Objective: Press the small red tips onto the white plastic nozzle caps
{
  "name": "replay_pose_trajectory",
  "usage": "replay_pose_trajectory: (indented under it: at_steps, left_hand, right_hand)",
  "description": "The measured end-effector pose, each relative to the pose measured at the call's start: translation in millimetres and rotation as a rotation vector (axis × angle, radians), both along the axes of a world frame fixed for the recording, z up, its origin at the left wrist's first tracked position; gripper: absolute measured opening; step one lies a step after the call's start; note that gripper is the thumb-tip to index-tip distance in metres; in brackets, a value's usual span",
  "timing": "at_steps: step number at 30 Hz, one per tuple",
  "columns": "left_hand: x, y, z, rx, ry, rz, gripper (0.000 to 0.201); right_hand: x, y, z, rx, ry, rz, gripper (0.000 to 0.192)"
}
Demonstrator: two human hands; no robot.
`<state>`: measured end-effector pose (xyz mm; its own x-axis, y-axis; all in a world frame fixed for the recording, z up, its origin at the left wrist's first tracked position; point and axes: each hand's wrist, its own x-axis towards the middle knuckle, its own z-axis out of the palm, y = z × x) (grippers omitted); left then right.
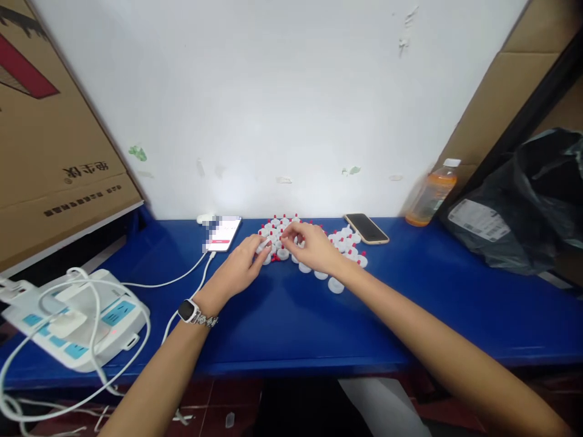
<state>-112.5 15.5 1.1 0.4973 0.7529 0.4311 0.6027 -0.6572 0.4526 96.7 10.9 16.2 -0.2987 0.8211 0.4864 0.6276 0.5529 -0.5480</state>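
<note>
Pinching a white cap (263, 245), the left hand (241, 262) faces the right hand (313, 247), bunched, its hold unclear, among red-tipped caps (336, 284).

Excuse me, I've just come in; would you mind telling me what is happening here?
A person is handling small white caps, many with red tips, at a blue table. The left hand appears to hold one; the right hand is close beside it, its grip too small to make out. Other caps stand clustered around the hands.
</note>
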Motion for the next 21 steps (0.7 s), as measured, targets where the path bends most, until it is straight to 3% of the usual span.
replay_pose_trajectory:
  at_steps: [4, 7, 14, 21]
  left_hand:
    - [-7.1, 3.5, -10.8, -0.056, -0.043, 0.025, 0.028]
    - [-3.1, 4.1, -15.8, -0.058, -0.031, -0.002, 0.026]
    - [1.1, 1.1, -18.7, -0.034, -0.018, -0.027, 0.024]
    - [5.1, -1.4, -17.5, -0.057, -0.027, -0.038, 0.023]
  right_hand:
    - [-11.9, 4.9, -11.9, 0.126, -0.483, 0.004, 0.011]
    - [-16.7, 4.2, -16.6, 0.171, -0.626, -0.041, 0.014]
    - [-19.5, 6.0, -23.6, 0.21, -0.728, -0.076, 0.023]
    - [-11.7, 2.9, -23.6, 0.192, -0.651, -0.098, 0.018]
